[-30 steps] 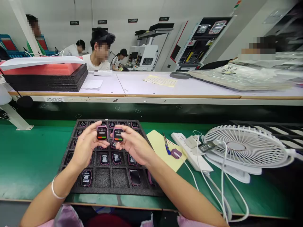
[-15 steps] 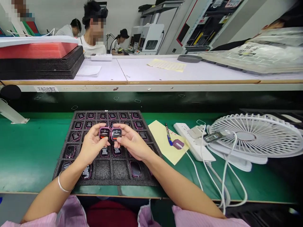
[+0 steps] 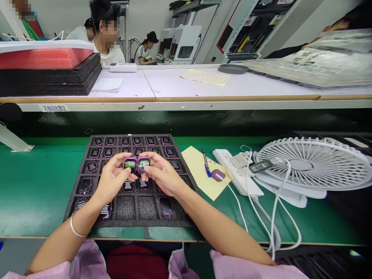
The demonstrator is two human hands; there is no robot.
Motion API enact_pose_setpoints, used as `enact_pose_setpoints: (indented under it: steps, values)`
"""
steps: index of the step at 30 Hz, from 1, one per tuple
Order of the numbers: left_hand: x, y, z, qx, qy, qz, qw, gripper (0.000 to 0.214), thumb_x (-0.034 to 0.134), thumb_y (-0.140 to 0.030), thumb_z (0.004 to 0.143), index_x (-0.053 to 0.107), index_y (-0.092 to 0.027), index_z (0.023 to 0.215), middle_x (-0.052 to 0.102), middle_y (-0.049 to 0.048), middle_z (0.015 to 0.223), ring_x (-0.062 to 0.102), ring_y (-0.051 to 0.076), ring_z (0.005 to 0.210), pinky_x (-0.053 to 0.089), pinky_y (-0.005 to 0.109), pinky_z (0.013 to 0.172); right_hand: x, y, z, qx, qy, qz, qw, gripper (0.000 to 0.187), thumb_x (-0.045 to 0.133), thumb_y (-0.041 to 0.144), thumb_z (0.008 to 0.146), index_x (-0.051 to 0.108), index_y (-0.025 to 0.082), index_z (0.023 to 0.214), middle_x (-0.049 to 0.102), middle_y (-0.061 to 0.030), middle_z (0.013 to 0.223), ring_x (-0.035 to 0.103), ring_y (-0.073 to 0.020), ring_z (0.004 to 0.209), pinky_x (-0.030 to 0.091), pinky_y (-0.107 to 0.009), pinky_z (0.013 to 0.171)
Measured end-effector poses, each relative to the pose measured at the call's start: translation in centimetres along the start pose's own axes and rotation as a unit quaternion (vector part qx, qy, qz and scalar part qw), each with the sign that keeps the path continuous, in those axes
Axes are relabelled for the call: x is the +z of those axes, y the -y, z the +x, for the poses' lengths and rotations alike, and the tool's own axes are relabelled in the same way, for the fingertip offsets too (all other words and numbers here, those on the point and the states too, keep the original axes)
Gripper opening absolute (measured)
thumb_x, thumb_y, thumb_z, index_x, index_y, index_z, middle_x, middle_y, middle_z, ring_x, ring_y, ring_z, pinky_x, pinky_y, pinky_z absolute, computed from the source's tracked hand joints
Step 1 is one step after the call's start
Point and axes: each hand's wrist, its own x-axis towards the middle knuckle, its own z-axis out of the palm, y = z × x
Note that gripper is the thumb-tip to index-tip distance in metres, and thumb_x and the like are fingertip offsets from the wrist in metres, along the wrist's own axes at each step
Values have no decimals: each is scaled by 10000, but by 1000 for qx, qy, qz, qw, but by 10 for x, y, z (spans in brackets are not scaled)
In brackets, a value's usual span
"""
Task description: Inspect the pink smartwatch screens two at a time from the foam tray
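Observation:
My left hand (image 3: 112,181) grips a small purple-cased smartwatch body (image 3: 130,164) with a lit green-and-white screen. My right hand (image 3: 162,176) grips a second one (image 3: 143,164) right beside it, the two cases almost touching. Both are held just above a black foam tray (image 3: 131,212) on the green bench. The tray's pockets hold several more purple watch bodies (image 3: 166,205) with dark or text-lit screens; two pockets in the near row show bare foam.
Right of the tray lie a yellow paper sheet (image 3: 197,170), a blue pen (image 3: 205,164), a white power strip (image 3: 236,178) with cables, and a white desk fan (image 3: 312,166). A raised white shelf (image 3: 186,93) runs behind, with stacked foam trays (image 3: 49,75). Other people sit beyond it.
The screens of both held watches have changed from dark with red and green bars to a bright green-and-white display. My hands have lowered slightly toward the tray; the view tilted down.

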Motion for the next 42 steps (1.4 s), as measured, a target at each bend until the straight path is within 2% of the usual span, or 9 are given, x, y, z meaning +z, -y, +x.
enact_pose_setpoints:
  steps: [5,13,18,22,29,35,42]
  values:
    - [1,1,1,-4,-4,5,1000,357,713,-258,803,610,-169,1134,682,73,1114,718,118,596,615,259,593,0,-1,1,-2,0,-1,1000,298,730,238,824,614,213,1097,669,13,886,619,-96,578,502,-252,557]
    - [-1,0,1,-1,2,-3,1000,382,698,-215,770,621,-178,1142,686,57,1094,730,137,611,617,276,617,-2,-1,0,-11,7,9,1000,389,687,121,728,628,211,1102,683,21,882,643,-96,584,487,-240,572]
    - [-1,0,1,4,-10,14,1000,269,709,-297,809,653,-170,1040,685,10,908,667,97,532,548,218,518,1,-2,1,15,-8,16,1000,242,718,286,831,650,199,1047,654,30,765,608,-94,539,482,-234,532]
    - [0,2,3,0,-24,29,999,261,727,-338,814,657,-168,1000,663,-14,805,617,79,487,492,193,465,2,-3,1,19,-9,20,1000,245,738,355,850,656,197,1019,649,26,748,582,-93,526,484,-235,512]
    - [-1,6,4,2,-20,21,1000,320,752,-295,790,640,-183,1067,669,-10,885,643,72,542,513,192,528,1,-4,2,14,-21,12,1000,290,759,251,794,657,213,1063,663,34,792,617,-87,546,473,-229,546]
    - [1,4,2,0,-19,8,1000,360,754,-246,771,636,-188,1106,659,-8,896,650,80,574,541,207,554,1,-3,1,3,-14,1,1000,293,710,190,807,640,216,1091,668,19,851,623,-96,581,484,-255,582]
    - [4,4,1,-3,-13,-24,1000,450,741,-157,731,627,-202,1164,670,9,974,686,92,645,573,220,617,0,-4,1,-6,-2,-5,1000,392,713,142,769,610,231,1137,667,12,936,632,-86,605,482,-248,599]
